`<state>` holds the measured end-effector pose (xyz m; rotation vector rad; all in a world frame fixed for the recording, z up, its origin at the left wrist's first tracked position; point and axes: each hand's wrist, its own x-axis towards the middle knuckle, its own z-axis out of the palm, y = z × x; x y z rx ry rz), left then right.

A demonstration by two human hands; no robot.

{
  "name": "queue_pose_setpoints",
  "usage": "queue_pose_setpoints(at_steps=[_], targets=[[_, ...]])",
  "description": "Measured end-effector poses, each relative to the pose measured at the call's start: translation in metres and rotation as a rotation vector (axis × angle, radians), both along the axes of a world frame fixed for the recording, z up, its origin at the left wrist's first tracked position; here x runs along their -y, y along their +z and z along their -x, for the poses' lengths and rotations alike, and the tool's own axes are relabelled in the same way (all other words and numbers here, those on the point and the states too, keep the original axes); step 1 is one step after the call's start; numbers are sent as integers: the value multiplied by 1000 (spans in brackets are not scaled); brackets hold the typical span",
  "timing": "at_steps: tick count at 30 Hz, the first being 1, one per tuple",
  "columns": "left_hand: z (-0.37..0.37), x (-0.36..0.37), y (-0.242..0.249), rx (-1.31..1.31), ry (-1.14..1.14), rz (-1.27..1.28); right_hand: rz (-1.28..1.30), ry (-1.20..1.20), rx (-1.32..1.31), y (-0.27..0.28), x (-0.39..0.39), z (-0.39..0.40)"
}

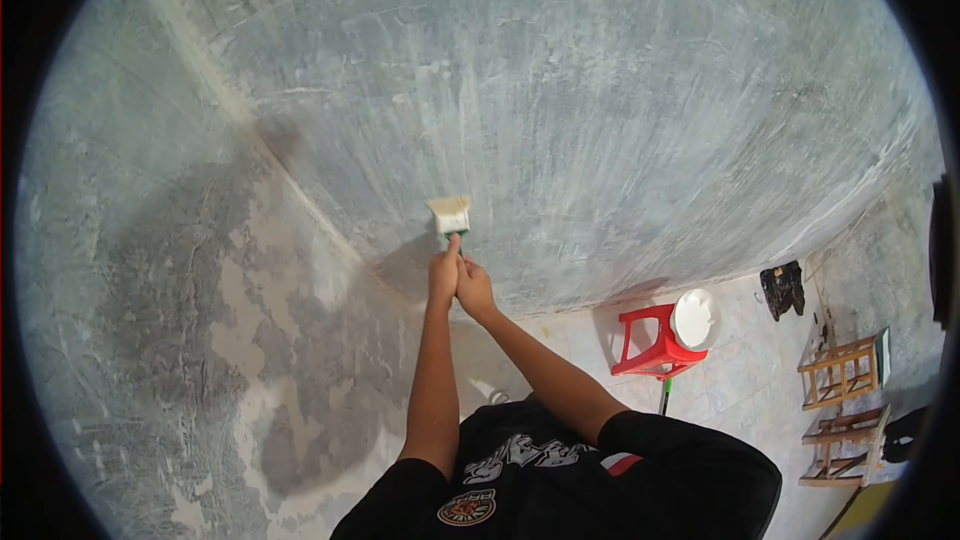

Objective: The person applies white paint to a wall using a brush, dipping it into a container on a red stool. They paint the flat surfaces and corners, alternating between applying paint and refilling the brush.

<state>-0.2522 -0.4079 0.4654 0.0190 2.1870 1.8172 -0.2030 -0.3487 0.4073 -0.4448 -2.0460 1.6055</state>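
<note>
A wide paintbrush [452, 223] with pale bristles and a green part near its handle is held up against the grey wall [560, 140]. The bristles appear to meet the wall surface. My left hand [442, 276] is closed around the handle, a finger or thumb stretched up along it toward the bristles. Pressed close beside it and slightly lower, my right hand [474, 290] is closed on the same handle. Most of the handle is hidden by my fingers. Both arms reach straight out ahead of my chest.
Right of me, a red plastic stool [650, 342] carries a white bucket [695, 320] with white contents. A black bag-like item [783, 290] lies by the wall's foot. Wooden stools [838, 372] stand at the far right. Another wall with patchy plaster [250, 310] adjoins on the left.
</note>
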Motion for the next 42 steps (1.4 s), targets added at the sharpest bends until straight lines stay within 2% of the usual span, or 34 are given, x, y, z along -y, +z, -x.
queue_pose_setpoints(at_steps=[1, 3, 5, 7, 9, 10, 12, 16, 18, 19, 21, 22, 24, 26, 28, 30, 31, 33, 35, 36, 38, 39, 41, 42], targets=[[-4, 1, -24, 50, -9, -1, -1, 10, 4, 1, 2, -11], [-10, 4, -63, 97, -6, -7, 259, 46, 428, 16, 2, -36], [-20, 8, -84, 476, 9, 5, 256, 73, 501, 18, 5, -55], [-32, 12, -70, 374, -3, 30, 245, 96, 553, 21, 5, -61], [-37, 14, -46, 162, -26, 45, 172, 95, 289, 23, 7, -66], [-42, 17, -14, 155, -23, 45, 172, 98, 282, 39, 9, -66], [-57, 20, 88, -76, -63, -160, 73, 62, -43, 122, 14, -72], [-53, 14, 254, -415, -86, -336, -58, 104, -371, 275, 3, -52], [-34, 7, 298, -483, -149, -423, -105, 87, -421, 320, -6, -34], [-17, -1, 303, -480, -151, -420, -101, 85, -418, 326, -15, -19], [9, -13, 298, -437, -171, -394, -107, 118, -216, 323, -32, 3], [16, -20, 278, -433, -172, -393, -105, 116, -212, 310, -35, 6], [23, -38, 236, -465, -32, -335, -61, 18, -409, 271, -39, 13], [0, -41, 210, -344, -82, -345, -117, -43, -455, 218, -44, 9], [-2, -46, 137, -237, -114, -242, 27, -34, -105, 184, -43, -23], [-9, -48, 60, -159, -131, -80, 12, -39, 49, 111, -47, -38], [-15, -48, 15, -114, -151, -17, 97, -41, 135, 75, -46, -48], [-29, -43, -77, 242, -187, 25, 167, -43, 305, 12, -41, -73], [-54, -40, -135, 231, -189, 170, 121, -63, 437, -46, -36, -96], [-65, -41, -141, 312, -154, 136, 86, -80, 486, -59, -38, -98], [-67, -47, -136, 110, -145, 192, 20, -104, 380, -28, -43, -97], [-65, -47, -116, 110, -149, 195, -34, -125, 297, -11, -39, -108], [-64, -45, -12, 49, -237, -45, 4, -107, 226, 45, -45, -99], [-74, -41, 63, -43, -260, -106, 16, -99, 76, 83, -43, -97]])
